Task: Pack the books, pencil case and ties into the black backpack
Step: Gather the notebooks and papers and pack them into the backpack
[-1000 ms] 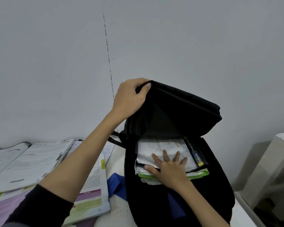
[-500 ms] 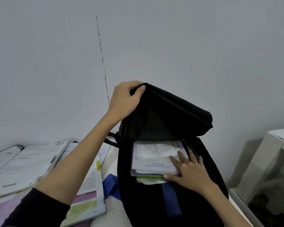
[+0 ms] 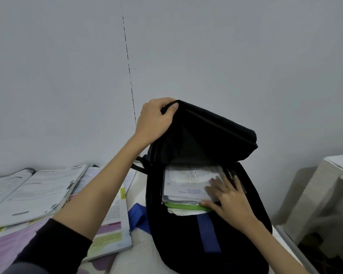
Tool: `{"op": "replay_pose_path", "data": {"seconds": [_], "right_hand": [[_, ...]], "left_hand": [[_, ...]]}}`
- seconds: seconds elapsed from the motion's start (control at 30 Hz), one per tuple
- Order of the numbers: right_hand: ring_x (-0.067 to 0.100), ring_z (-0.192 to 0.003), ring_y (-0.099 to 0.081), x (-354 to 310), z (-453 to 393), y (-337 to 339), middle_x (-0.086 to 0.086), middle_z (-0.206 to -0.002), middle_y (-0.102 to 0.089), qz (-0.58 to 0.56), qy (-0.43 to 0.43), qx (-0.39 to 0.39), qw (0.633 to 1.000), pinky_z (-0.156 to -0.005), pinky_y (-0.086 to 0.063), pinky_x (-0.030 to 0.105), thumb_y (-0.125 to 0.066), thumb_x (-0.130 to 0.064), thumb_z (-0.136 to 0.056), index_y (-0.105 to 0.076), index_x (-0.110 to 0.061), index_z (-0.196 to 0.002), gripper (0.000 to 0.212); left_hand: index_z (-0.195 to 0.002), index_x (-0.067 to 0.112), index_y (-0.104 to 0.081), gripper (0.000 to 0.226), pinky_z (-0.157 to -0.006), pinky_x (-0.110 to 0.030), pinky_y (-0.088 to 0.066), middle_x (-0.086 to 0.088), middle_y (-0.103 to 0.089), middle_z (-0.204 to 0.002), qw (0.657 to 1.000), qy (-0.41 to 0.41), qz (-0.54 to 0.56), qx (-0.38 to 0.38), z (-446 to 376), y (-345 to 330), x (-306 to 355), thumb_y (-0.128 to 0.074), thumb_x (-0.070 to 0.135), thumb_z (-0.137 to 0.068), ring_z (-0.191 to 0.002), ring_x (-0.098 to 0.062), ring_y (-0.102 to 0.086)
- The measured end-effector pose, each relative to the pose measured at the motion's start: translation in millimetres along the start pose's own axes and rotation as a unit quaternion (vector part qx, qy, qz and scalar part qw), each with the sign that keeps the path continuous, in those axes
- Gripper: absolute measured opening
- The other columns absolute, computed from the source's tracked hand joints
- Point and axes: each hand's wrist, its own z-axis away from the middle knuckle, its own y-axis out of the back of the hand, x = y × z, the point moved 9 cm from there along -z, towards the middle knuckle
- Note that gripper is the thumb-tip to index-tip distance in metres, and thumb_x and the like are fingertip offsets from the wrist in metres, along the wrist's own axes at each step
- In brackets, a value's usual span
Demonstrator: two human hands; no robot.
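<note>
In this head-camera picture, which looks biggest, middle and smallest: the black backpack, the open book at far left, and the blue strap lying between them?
1. black backpack, by far the largest.
2. open book, though it is cut off at the left edge, so its full size is unsure.
3. blue strap, smallest; partly hidden behind the backpack.

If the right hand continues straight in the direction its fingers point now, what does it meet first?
Probably more of the stack of books under the right hand, then the black backpack inner wall; depth is unclear.
</note>
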Motion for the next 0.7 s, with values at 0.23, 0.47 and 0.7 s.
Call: {"op": "replay_pose_path", "data": {"seconds": [0.23,0.47,0.7], "right_hand": [[0.012,-0.079,-0.068,-6,15,5,-0.007,-0.081,-0.073,-0.112,0.076,0.187,0.973,-0.076,-0.053,0.022,-0.086,0.008,-0.046,-0.077,-0.015,-0.074,0.038],[0.021,-0.082,-0.064,-40,32,59,0.002,-0.082,-0.071,-0.139,0.078,0.3,0.941,-0.078,-0.052,0.03,-0.063,-0.016,-0.083,-0.073,-0.008,-0.074,0.016],[0.024,-0.082,-0.058,-132,-4,118,0.008,-0.084,-0.068,-0.237,0.137,0.402,0.874,-0.078,-0.049,0.029,-0.066,-0.008,-0.085,-0.07,0.001,-0.075,0.015]], "left_hand": [[-0.098,0.016,-0.073,0.021,-0.083,-0.028,-0.049,0.011,-0.069,-0.088,0.999,0.034,0.007,0.005,5,6,-24,-0.054,0.022,-0.093,-0.09,-0.009,-0.064],[-0.101,0.017,-0.072,0.022,-0.081,-0.024,-0.046,0.012,-0.067,-0.088,0.995,0.098,0.0,-0.015,27,2,-61,-0.052,0.024,-0.095,-0.091,-0.009,-0.062],[-0.101,0.018,-0.069,0.024,-0.062,-0.025,-0.051,0.003,-0.067,-0.078,0.927,0.307,0.086,-0.199,113,5,-149,-0.058,0.037,-0.092,-0.072,-0.013,-0.065]]}}
